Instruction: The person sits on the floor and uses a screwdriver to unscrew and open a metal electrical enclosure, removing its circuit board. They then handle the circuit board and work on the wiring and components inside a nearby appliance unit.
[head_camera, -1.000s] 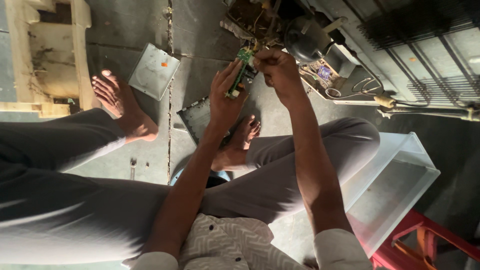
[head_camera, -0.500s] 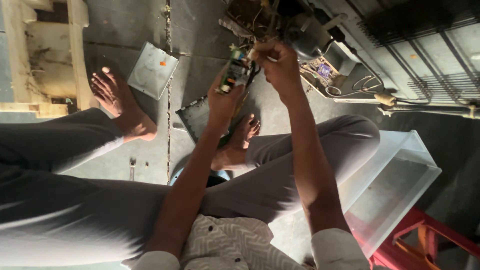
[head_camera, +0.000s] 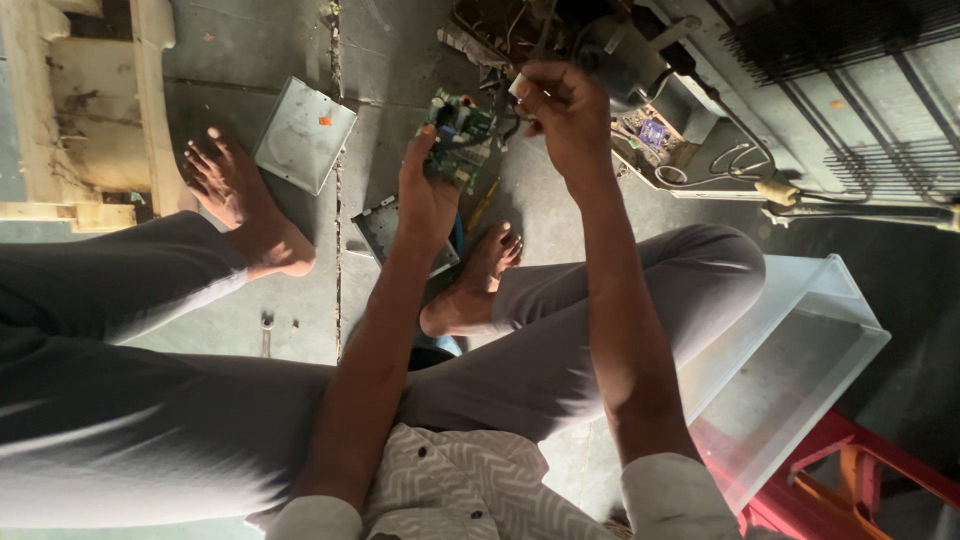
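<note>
My left hand (head_camera: 425, 195) grips a green circuit board (head_camera: 458, 140) by its lower edge and holds it up over the floor. Dark wires run from the board's top right to my right hand (head_camera: 560, 110), whose fingers pinch a small white connector (head_camera: 517, 87) on those wires. Both hands are raised in front of an opened appliance (head_camera: 640, 90) whose wiring and parts lie exposed. My bare feet rest on the concrete floor below the hands.
A grey metal cover plate (head_camera: 303, 135) lies on the floor at the left, a second dark plate (head_camera: 385, 230) under my left wrist. A yellow-handled screwdriver (head_camera: 482, 203) lies near my foot. A clear plastic bin (head_camera: 790, 370) and red stool (head_camera: 850, 480) stand at the right, a wooden frame (head_camera: 90, 110) at the left.
My left hand has turned the board so its component face shows more and shifted it slightly left. My right hand has lifted a little, still pinching the wires' connector.
</note>
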